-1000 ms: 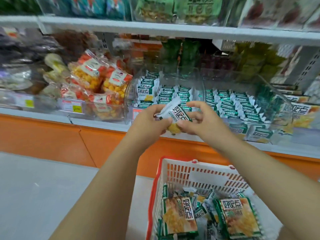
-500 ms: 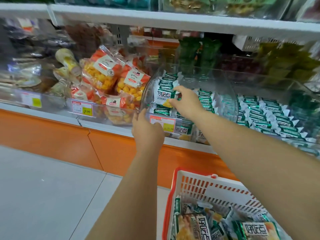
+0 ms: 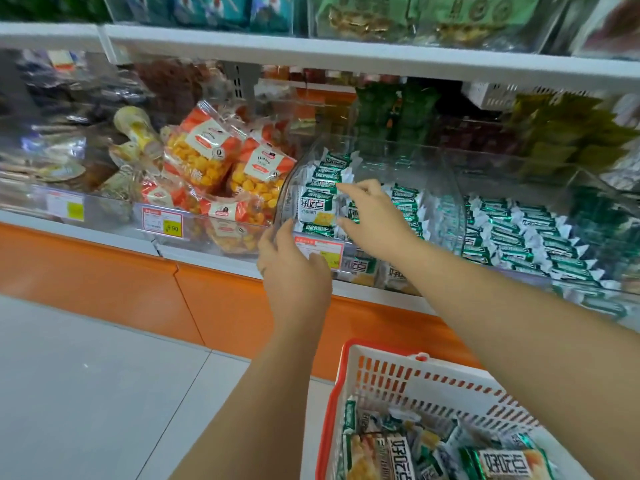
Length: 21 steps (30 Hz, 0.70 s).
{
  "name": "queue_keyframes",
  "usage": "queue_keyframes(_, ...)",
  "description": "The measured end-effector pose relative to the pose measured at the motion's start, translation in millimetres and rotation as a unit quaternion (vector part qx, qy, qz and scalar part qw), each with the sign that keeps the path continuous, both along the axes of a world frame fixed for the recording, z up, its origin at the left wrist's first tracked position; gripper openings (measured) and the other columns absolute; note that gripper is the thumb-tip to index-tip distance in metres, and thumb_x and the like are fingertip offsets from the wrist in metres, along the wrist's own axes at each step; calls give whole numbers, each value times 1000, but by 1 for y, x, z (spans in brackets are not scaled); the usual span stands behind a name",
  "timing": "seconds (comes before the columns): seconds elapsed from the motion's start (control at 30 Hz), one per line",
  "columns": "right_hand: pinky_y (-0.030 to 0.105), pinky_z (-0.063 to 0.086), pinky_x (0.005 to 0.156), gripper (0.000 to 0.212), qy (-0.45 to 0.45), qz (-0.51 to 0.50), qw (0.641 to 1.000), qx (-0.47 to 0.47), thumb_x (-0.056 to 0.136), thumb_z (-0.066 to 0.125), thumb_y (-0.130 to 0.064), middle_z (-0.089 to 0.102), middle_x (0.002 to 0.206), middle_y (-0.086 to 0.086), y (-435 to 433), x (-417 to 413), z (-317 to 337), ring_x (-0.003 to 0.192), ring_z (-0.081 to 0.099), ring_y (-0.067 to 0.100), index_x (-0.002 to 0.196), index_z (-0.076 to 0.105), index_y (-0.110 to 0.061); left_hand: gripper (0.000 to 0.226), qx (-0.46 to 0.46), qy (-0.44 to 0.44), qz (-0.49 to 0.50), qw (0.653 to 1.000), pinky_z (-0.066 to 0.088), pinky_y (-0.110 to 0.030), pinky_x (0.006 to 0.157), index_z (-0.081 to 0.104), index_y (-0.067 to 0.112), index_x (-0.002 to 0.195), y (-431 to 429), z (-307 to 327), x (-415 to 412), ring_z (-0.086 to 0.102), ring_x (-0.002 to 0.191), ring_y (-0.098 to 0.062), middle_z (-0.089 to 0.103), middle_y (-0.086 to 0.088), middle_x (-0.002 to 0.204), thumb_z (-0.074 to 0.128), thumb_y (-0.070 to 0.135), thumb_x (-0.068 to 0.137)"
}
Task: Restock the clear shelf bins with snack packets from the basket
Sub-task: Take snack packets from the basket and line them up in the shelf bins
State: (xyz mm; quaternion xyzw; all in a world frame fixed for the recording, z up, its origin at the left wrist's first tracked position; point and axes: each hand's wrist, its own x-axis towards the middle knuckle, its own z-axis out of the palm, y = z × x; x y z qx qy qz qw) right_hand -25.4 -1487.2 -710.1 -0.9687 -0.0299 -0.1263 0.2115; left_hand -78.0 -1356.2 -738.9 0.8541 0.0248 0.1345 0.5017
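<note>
A clear shelf bin holds rows of green and white snack packets. My right hand reaches into it with fingers spread, holding nothing. Its index fingertip and thumb lie beside one packet that stands against the bin's left wall. My left hand rests on the bin's front left corner, fingers fairly straight, partly covering the price label. The white basket with an orange rim sits at the bottom right and holds several more packets.
A second clear bin to the right is full of the same green packets. Orange bags of yellow puffs fill the bin to the left. A white shelf runs overhead. Orange base panel and grey floor lie below.
A second ago both hands held one packet in front of the shelf. My right hand carried it into the bin and now has its fingers spread off it. My left hand moved to the bin's front.
</note>
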Motion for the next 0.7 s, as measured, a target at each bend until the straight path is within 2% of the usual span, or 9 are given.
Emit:
queue_keyframes(0.1, 35, 46, 85, 37, -60, 40, 997, 8, 93, 55, -21, 48, 123, -1, -11, -43, -4, 94, 51, 14, 130, 52, -23, 44, 7, -108, -9, 994, 43, -41, 89, 51, 15, 126, -18, -9, -23, 43, 119, -28, 42, -6, 132, 50, 0, 85)
queue_keyframes(0.2, 27, 43, 65, 17, -77, 76, 994, 34, 90, 57, -14, 58, 83, -8, -30, -86, -19, 65, 46, 4, 102, 68, -18, 40, 55, -120, -56, 990, 44, -41, 86, 55, 18, 119, -43, -32, -49, 48, 113, -26, 48, -2, 125, 51, 1, 84)
queue_keyframes(0.3, 11, 36, 57, 12, -1, 65, 997, 51, 91, 58, -16, 58, 74, -11, -57, -122, -40, 63, 51, 2, 95, 68, -22, 39, 94, -56, -90, 990, 39, -36, 86, 54, 24, 122, -63, -70, -72, 44, 118, -23, 45, 2, 131, 49, 5, 88)
queue_keyframes(0.37, 7, 35, 60, 12, 50, 42, 996, 67, 92, 58, -16, 56, 75, -19, -81, -138, -59, 66, 52, -3, 93, 65, -26, 37, 99, 3, -116, 988, 43, -38, 86, 52, 24, 123, -72, -98, -87, 45, 116, -23, 44, 2, 132, 49, 8, 90)
queue_keyframes(0.5, 6, 37, 62, 10, 133, -25, 986, 96, 92, 59, -15, 55, 79, -21, -127, -164, -106, 71, 51, -7, 92, 64, -24, 35, 120, 89, -189, 970, 50, -40, 85, 54, 21, 125, -83, -156, -106, 56, 108, -23, 46, 3, 132, 51, 12, 91)
queue_keyframes(0.6, 16, 35, 65, 10, 192, -74, 972, 110, 94, 57, -14, 55, 80, -14, -158, -181, -159, 68, 50, 0, 90, 61, -23, 36, 170, 187, -237, 938, 48, -39, 92, 50, 22, 130, -92, -199, -106, 53, 115, -21, 42, 2, 138, 47, 15, 94)
queue_keyframes(0.7, 28, 40, 72, 16, 300, -96, 946, 69, 97, 52, -15, 59, 93, 0, -176, -192, -215, 77, 56, 13, 106, 64, -14, 45, 244, 298, -283, 879, 37, -42, 107, 38, 24, 140, -99, -235, -105, 31, 136, -25, 26, -2, 151, 42, 16, 96)
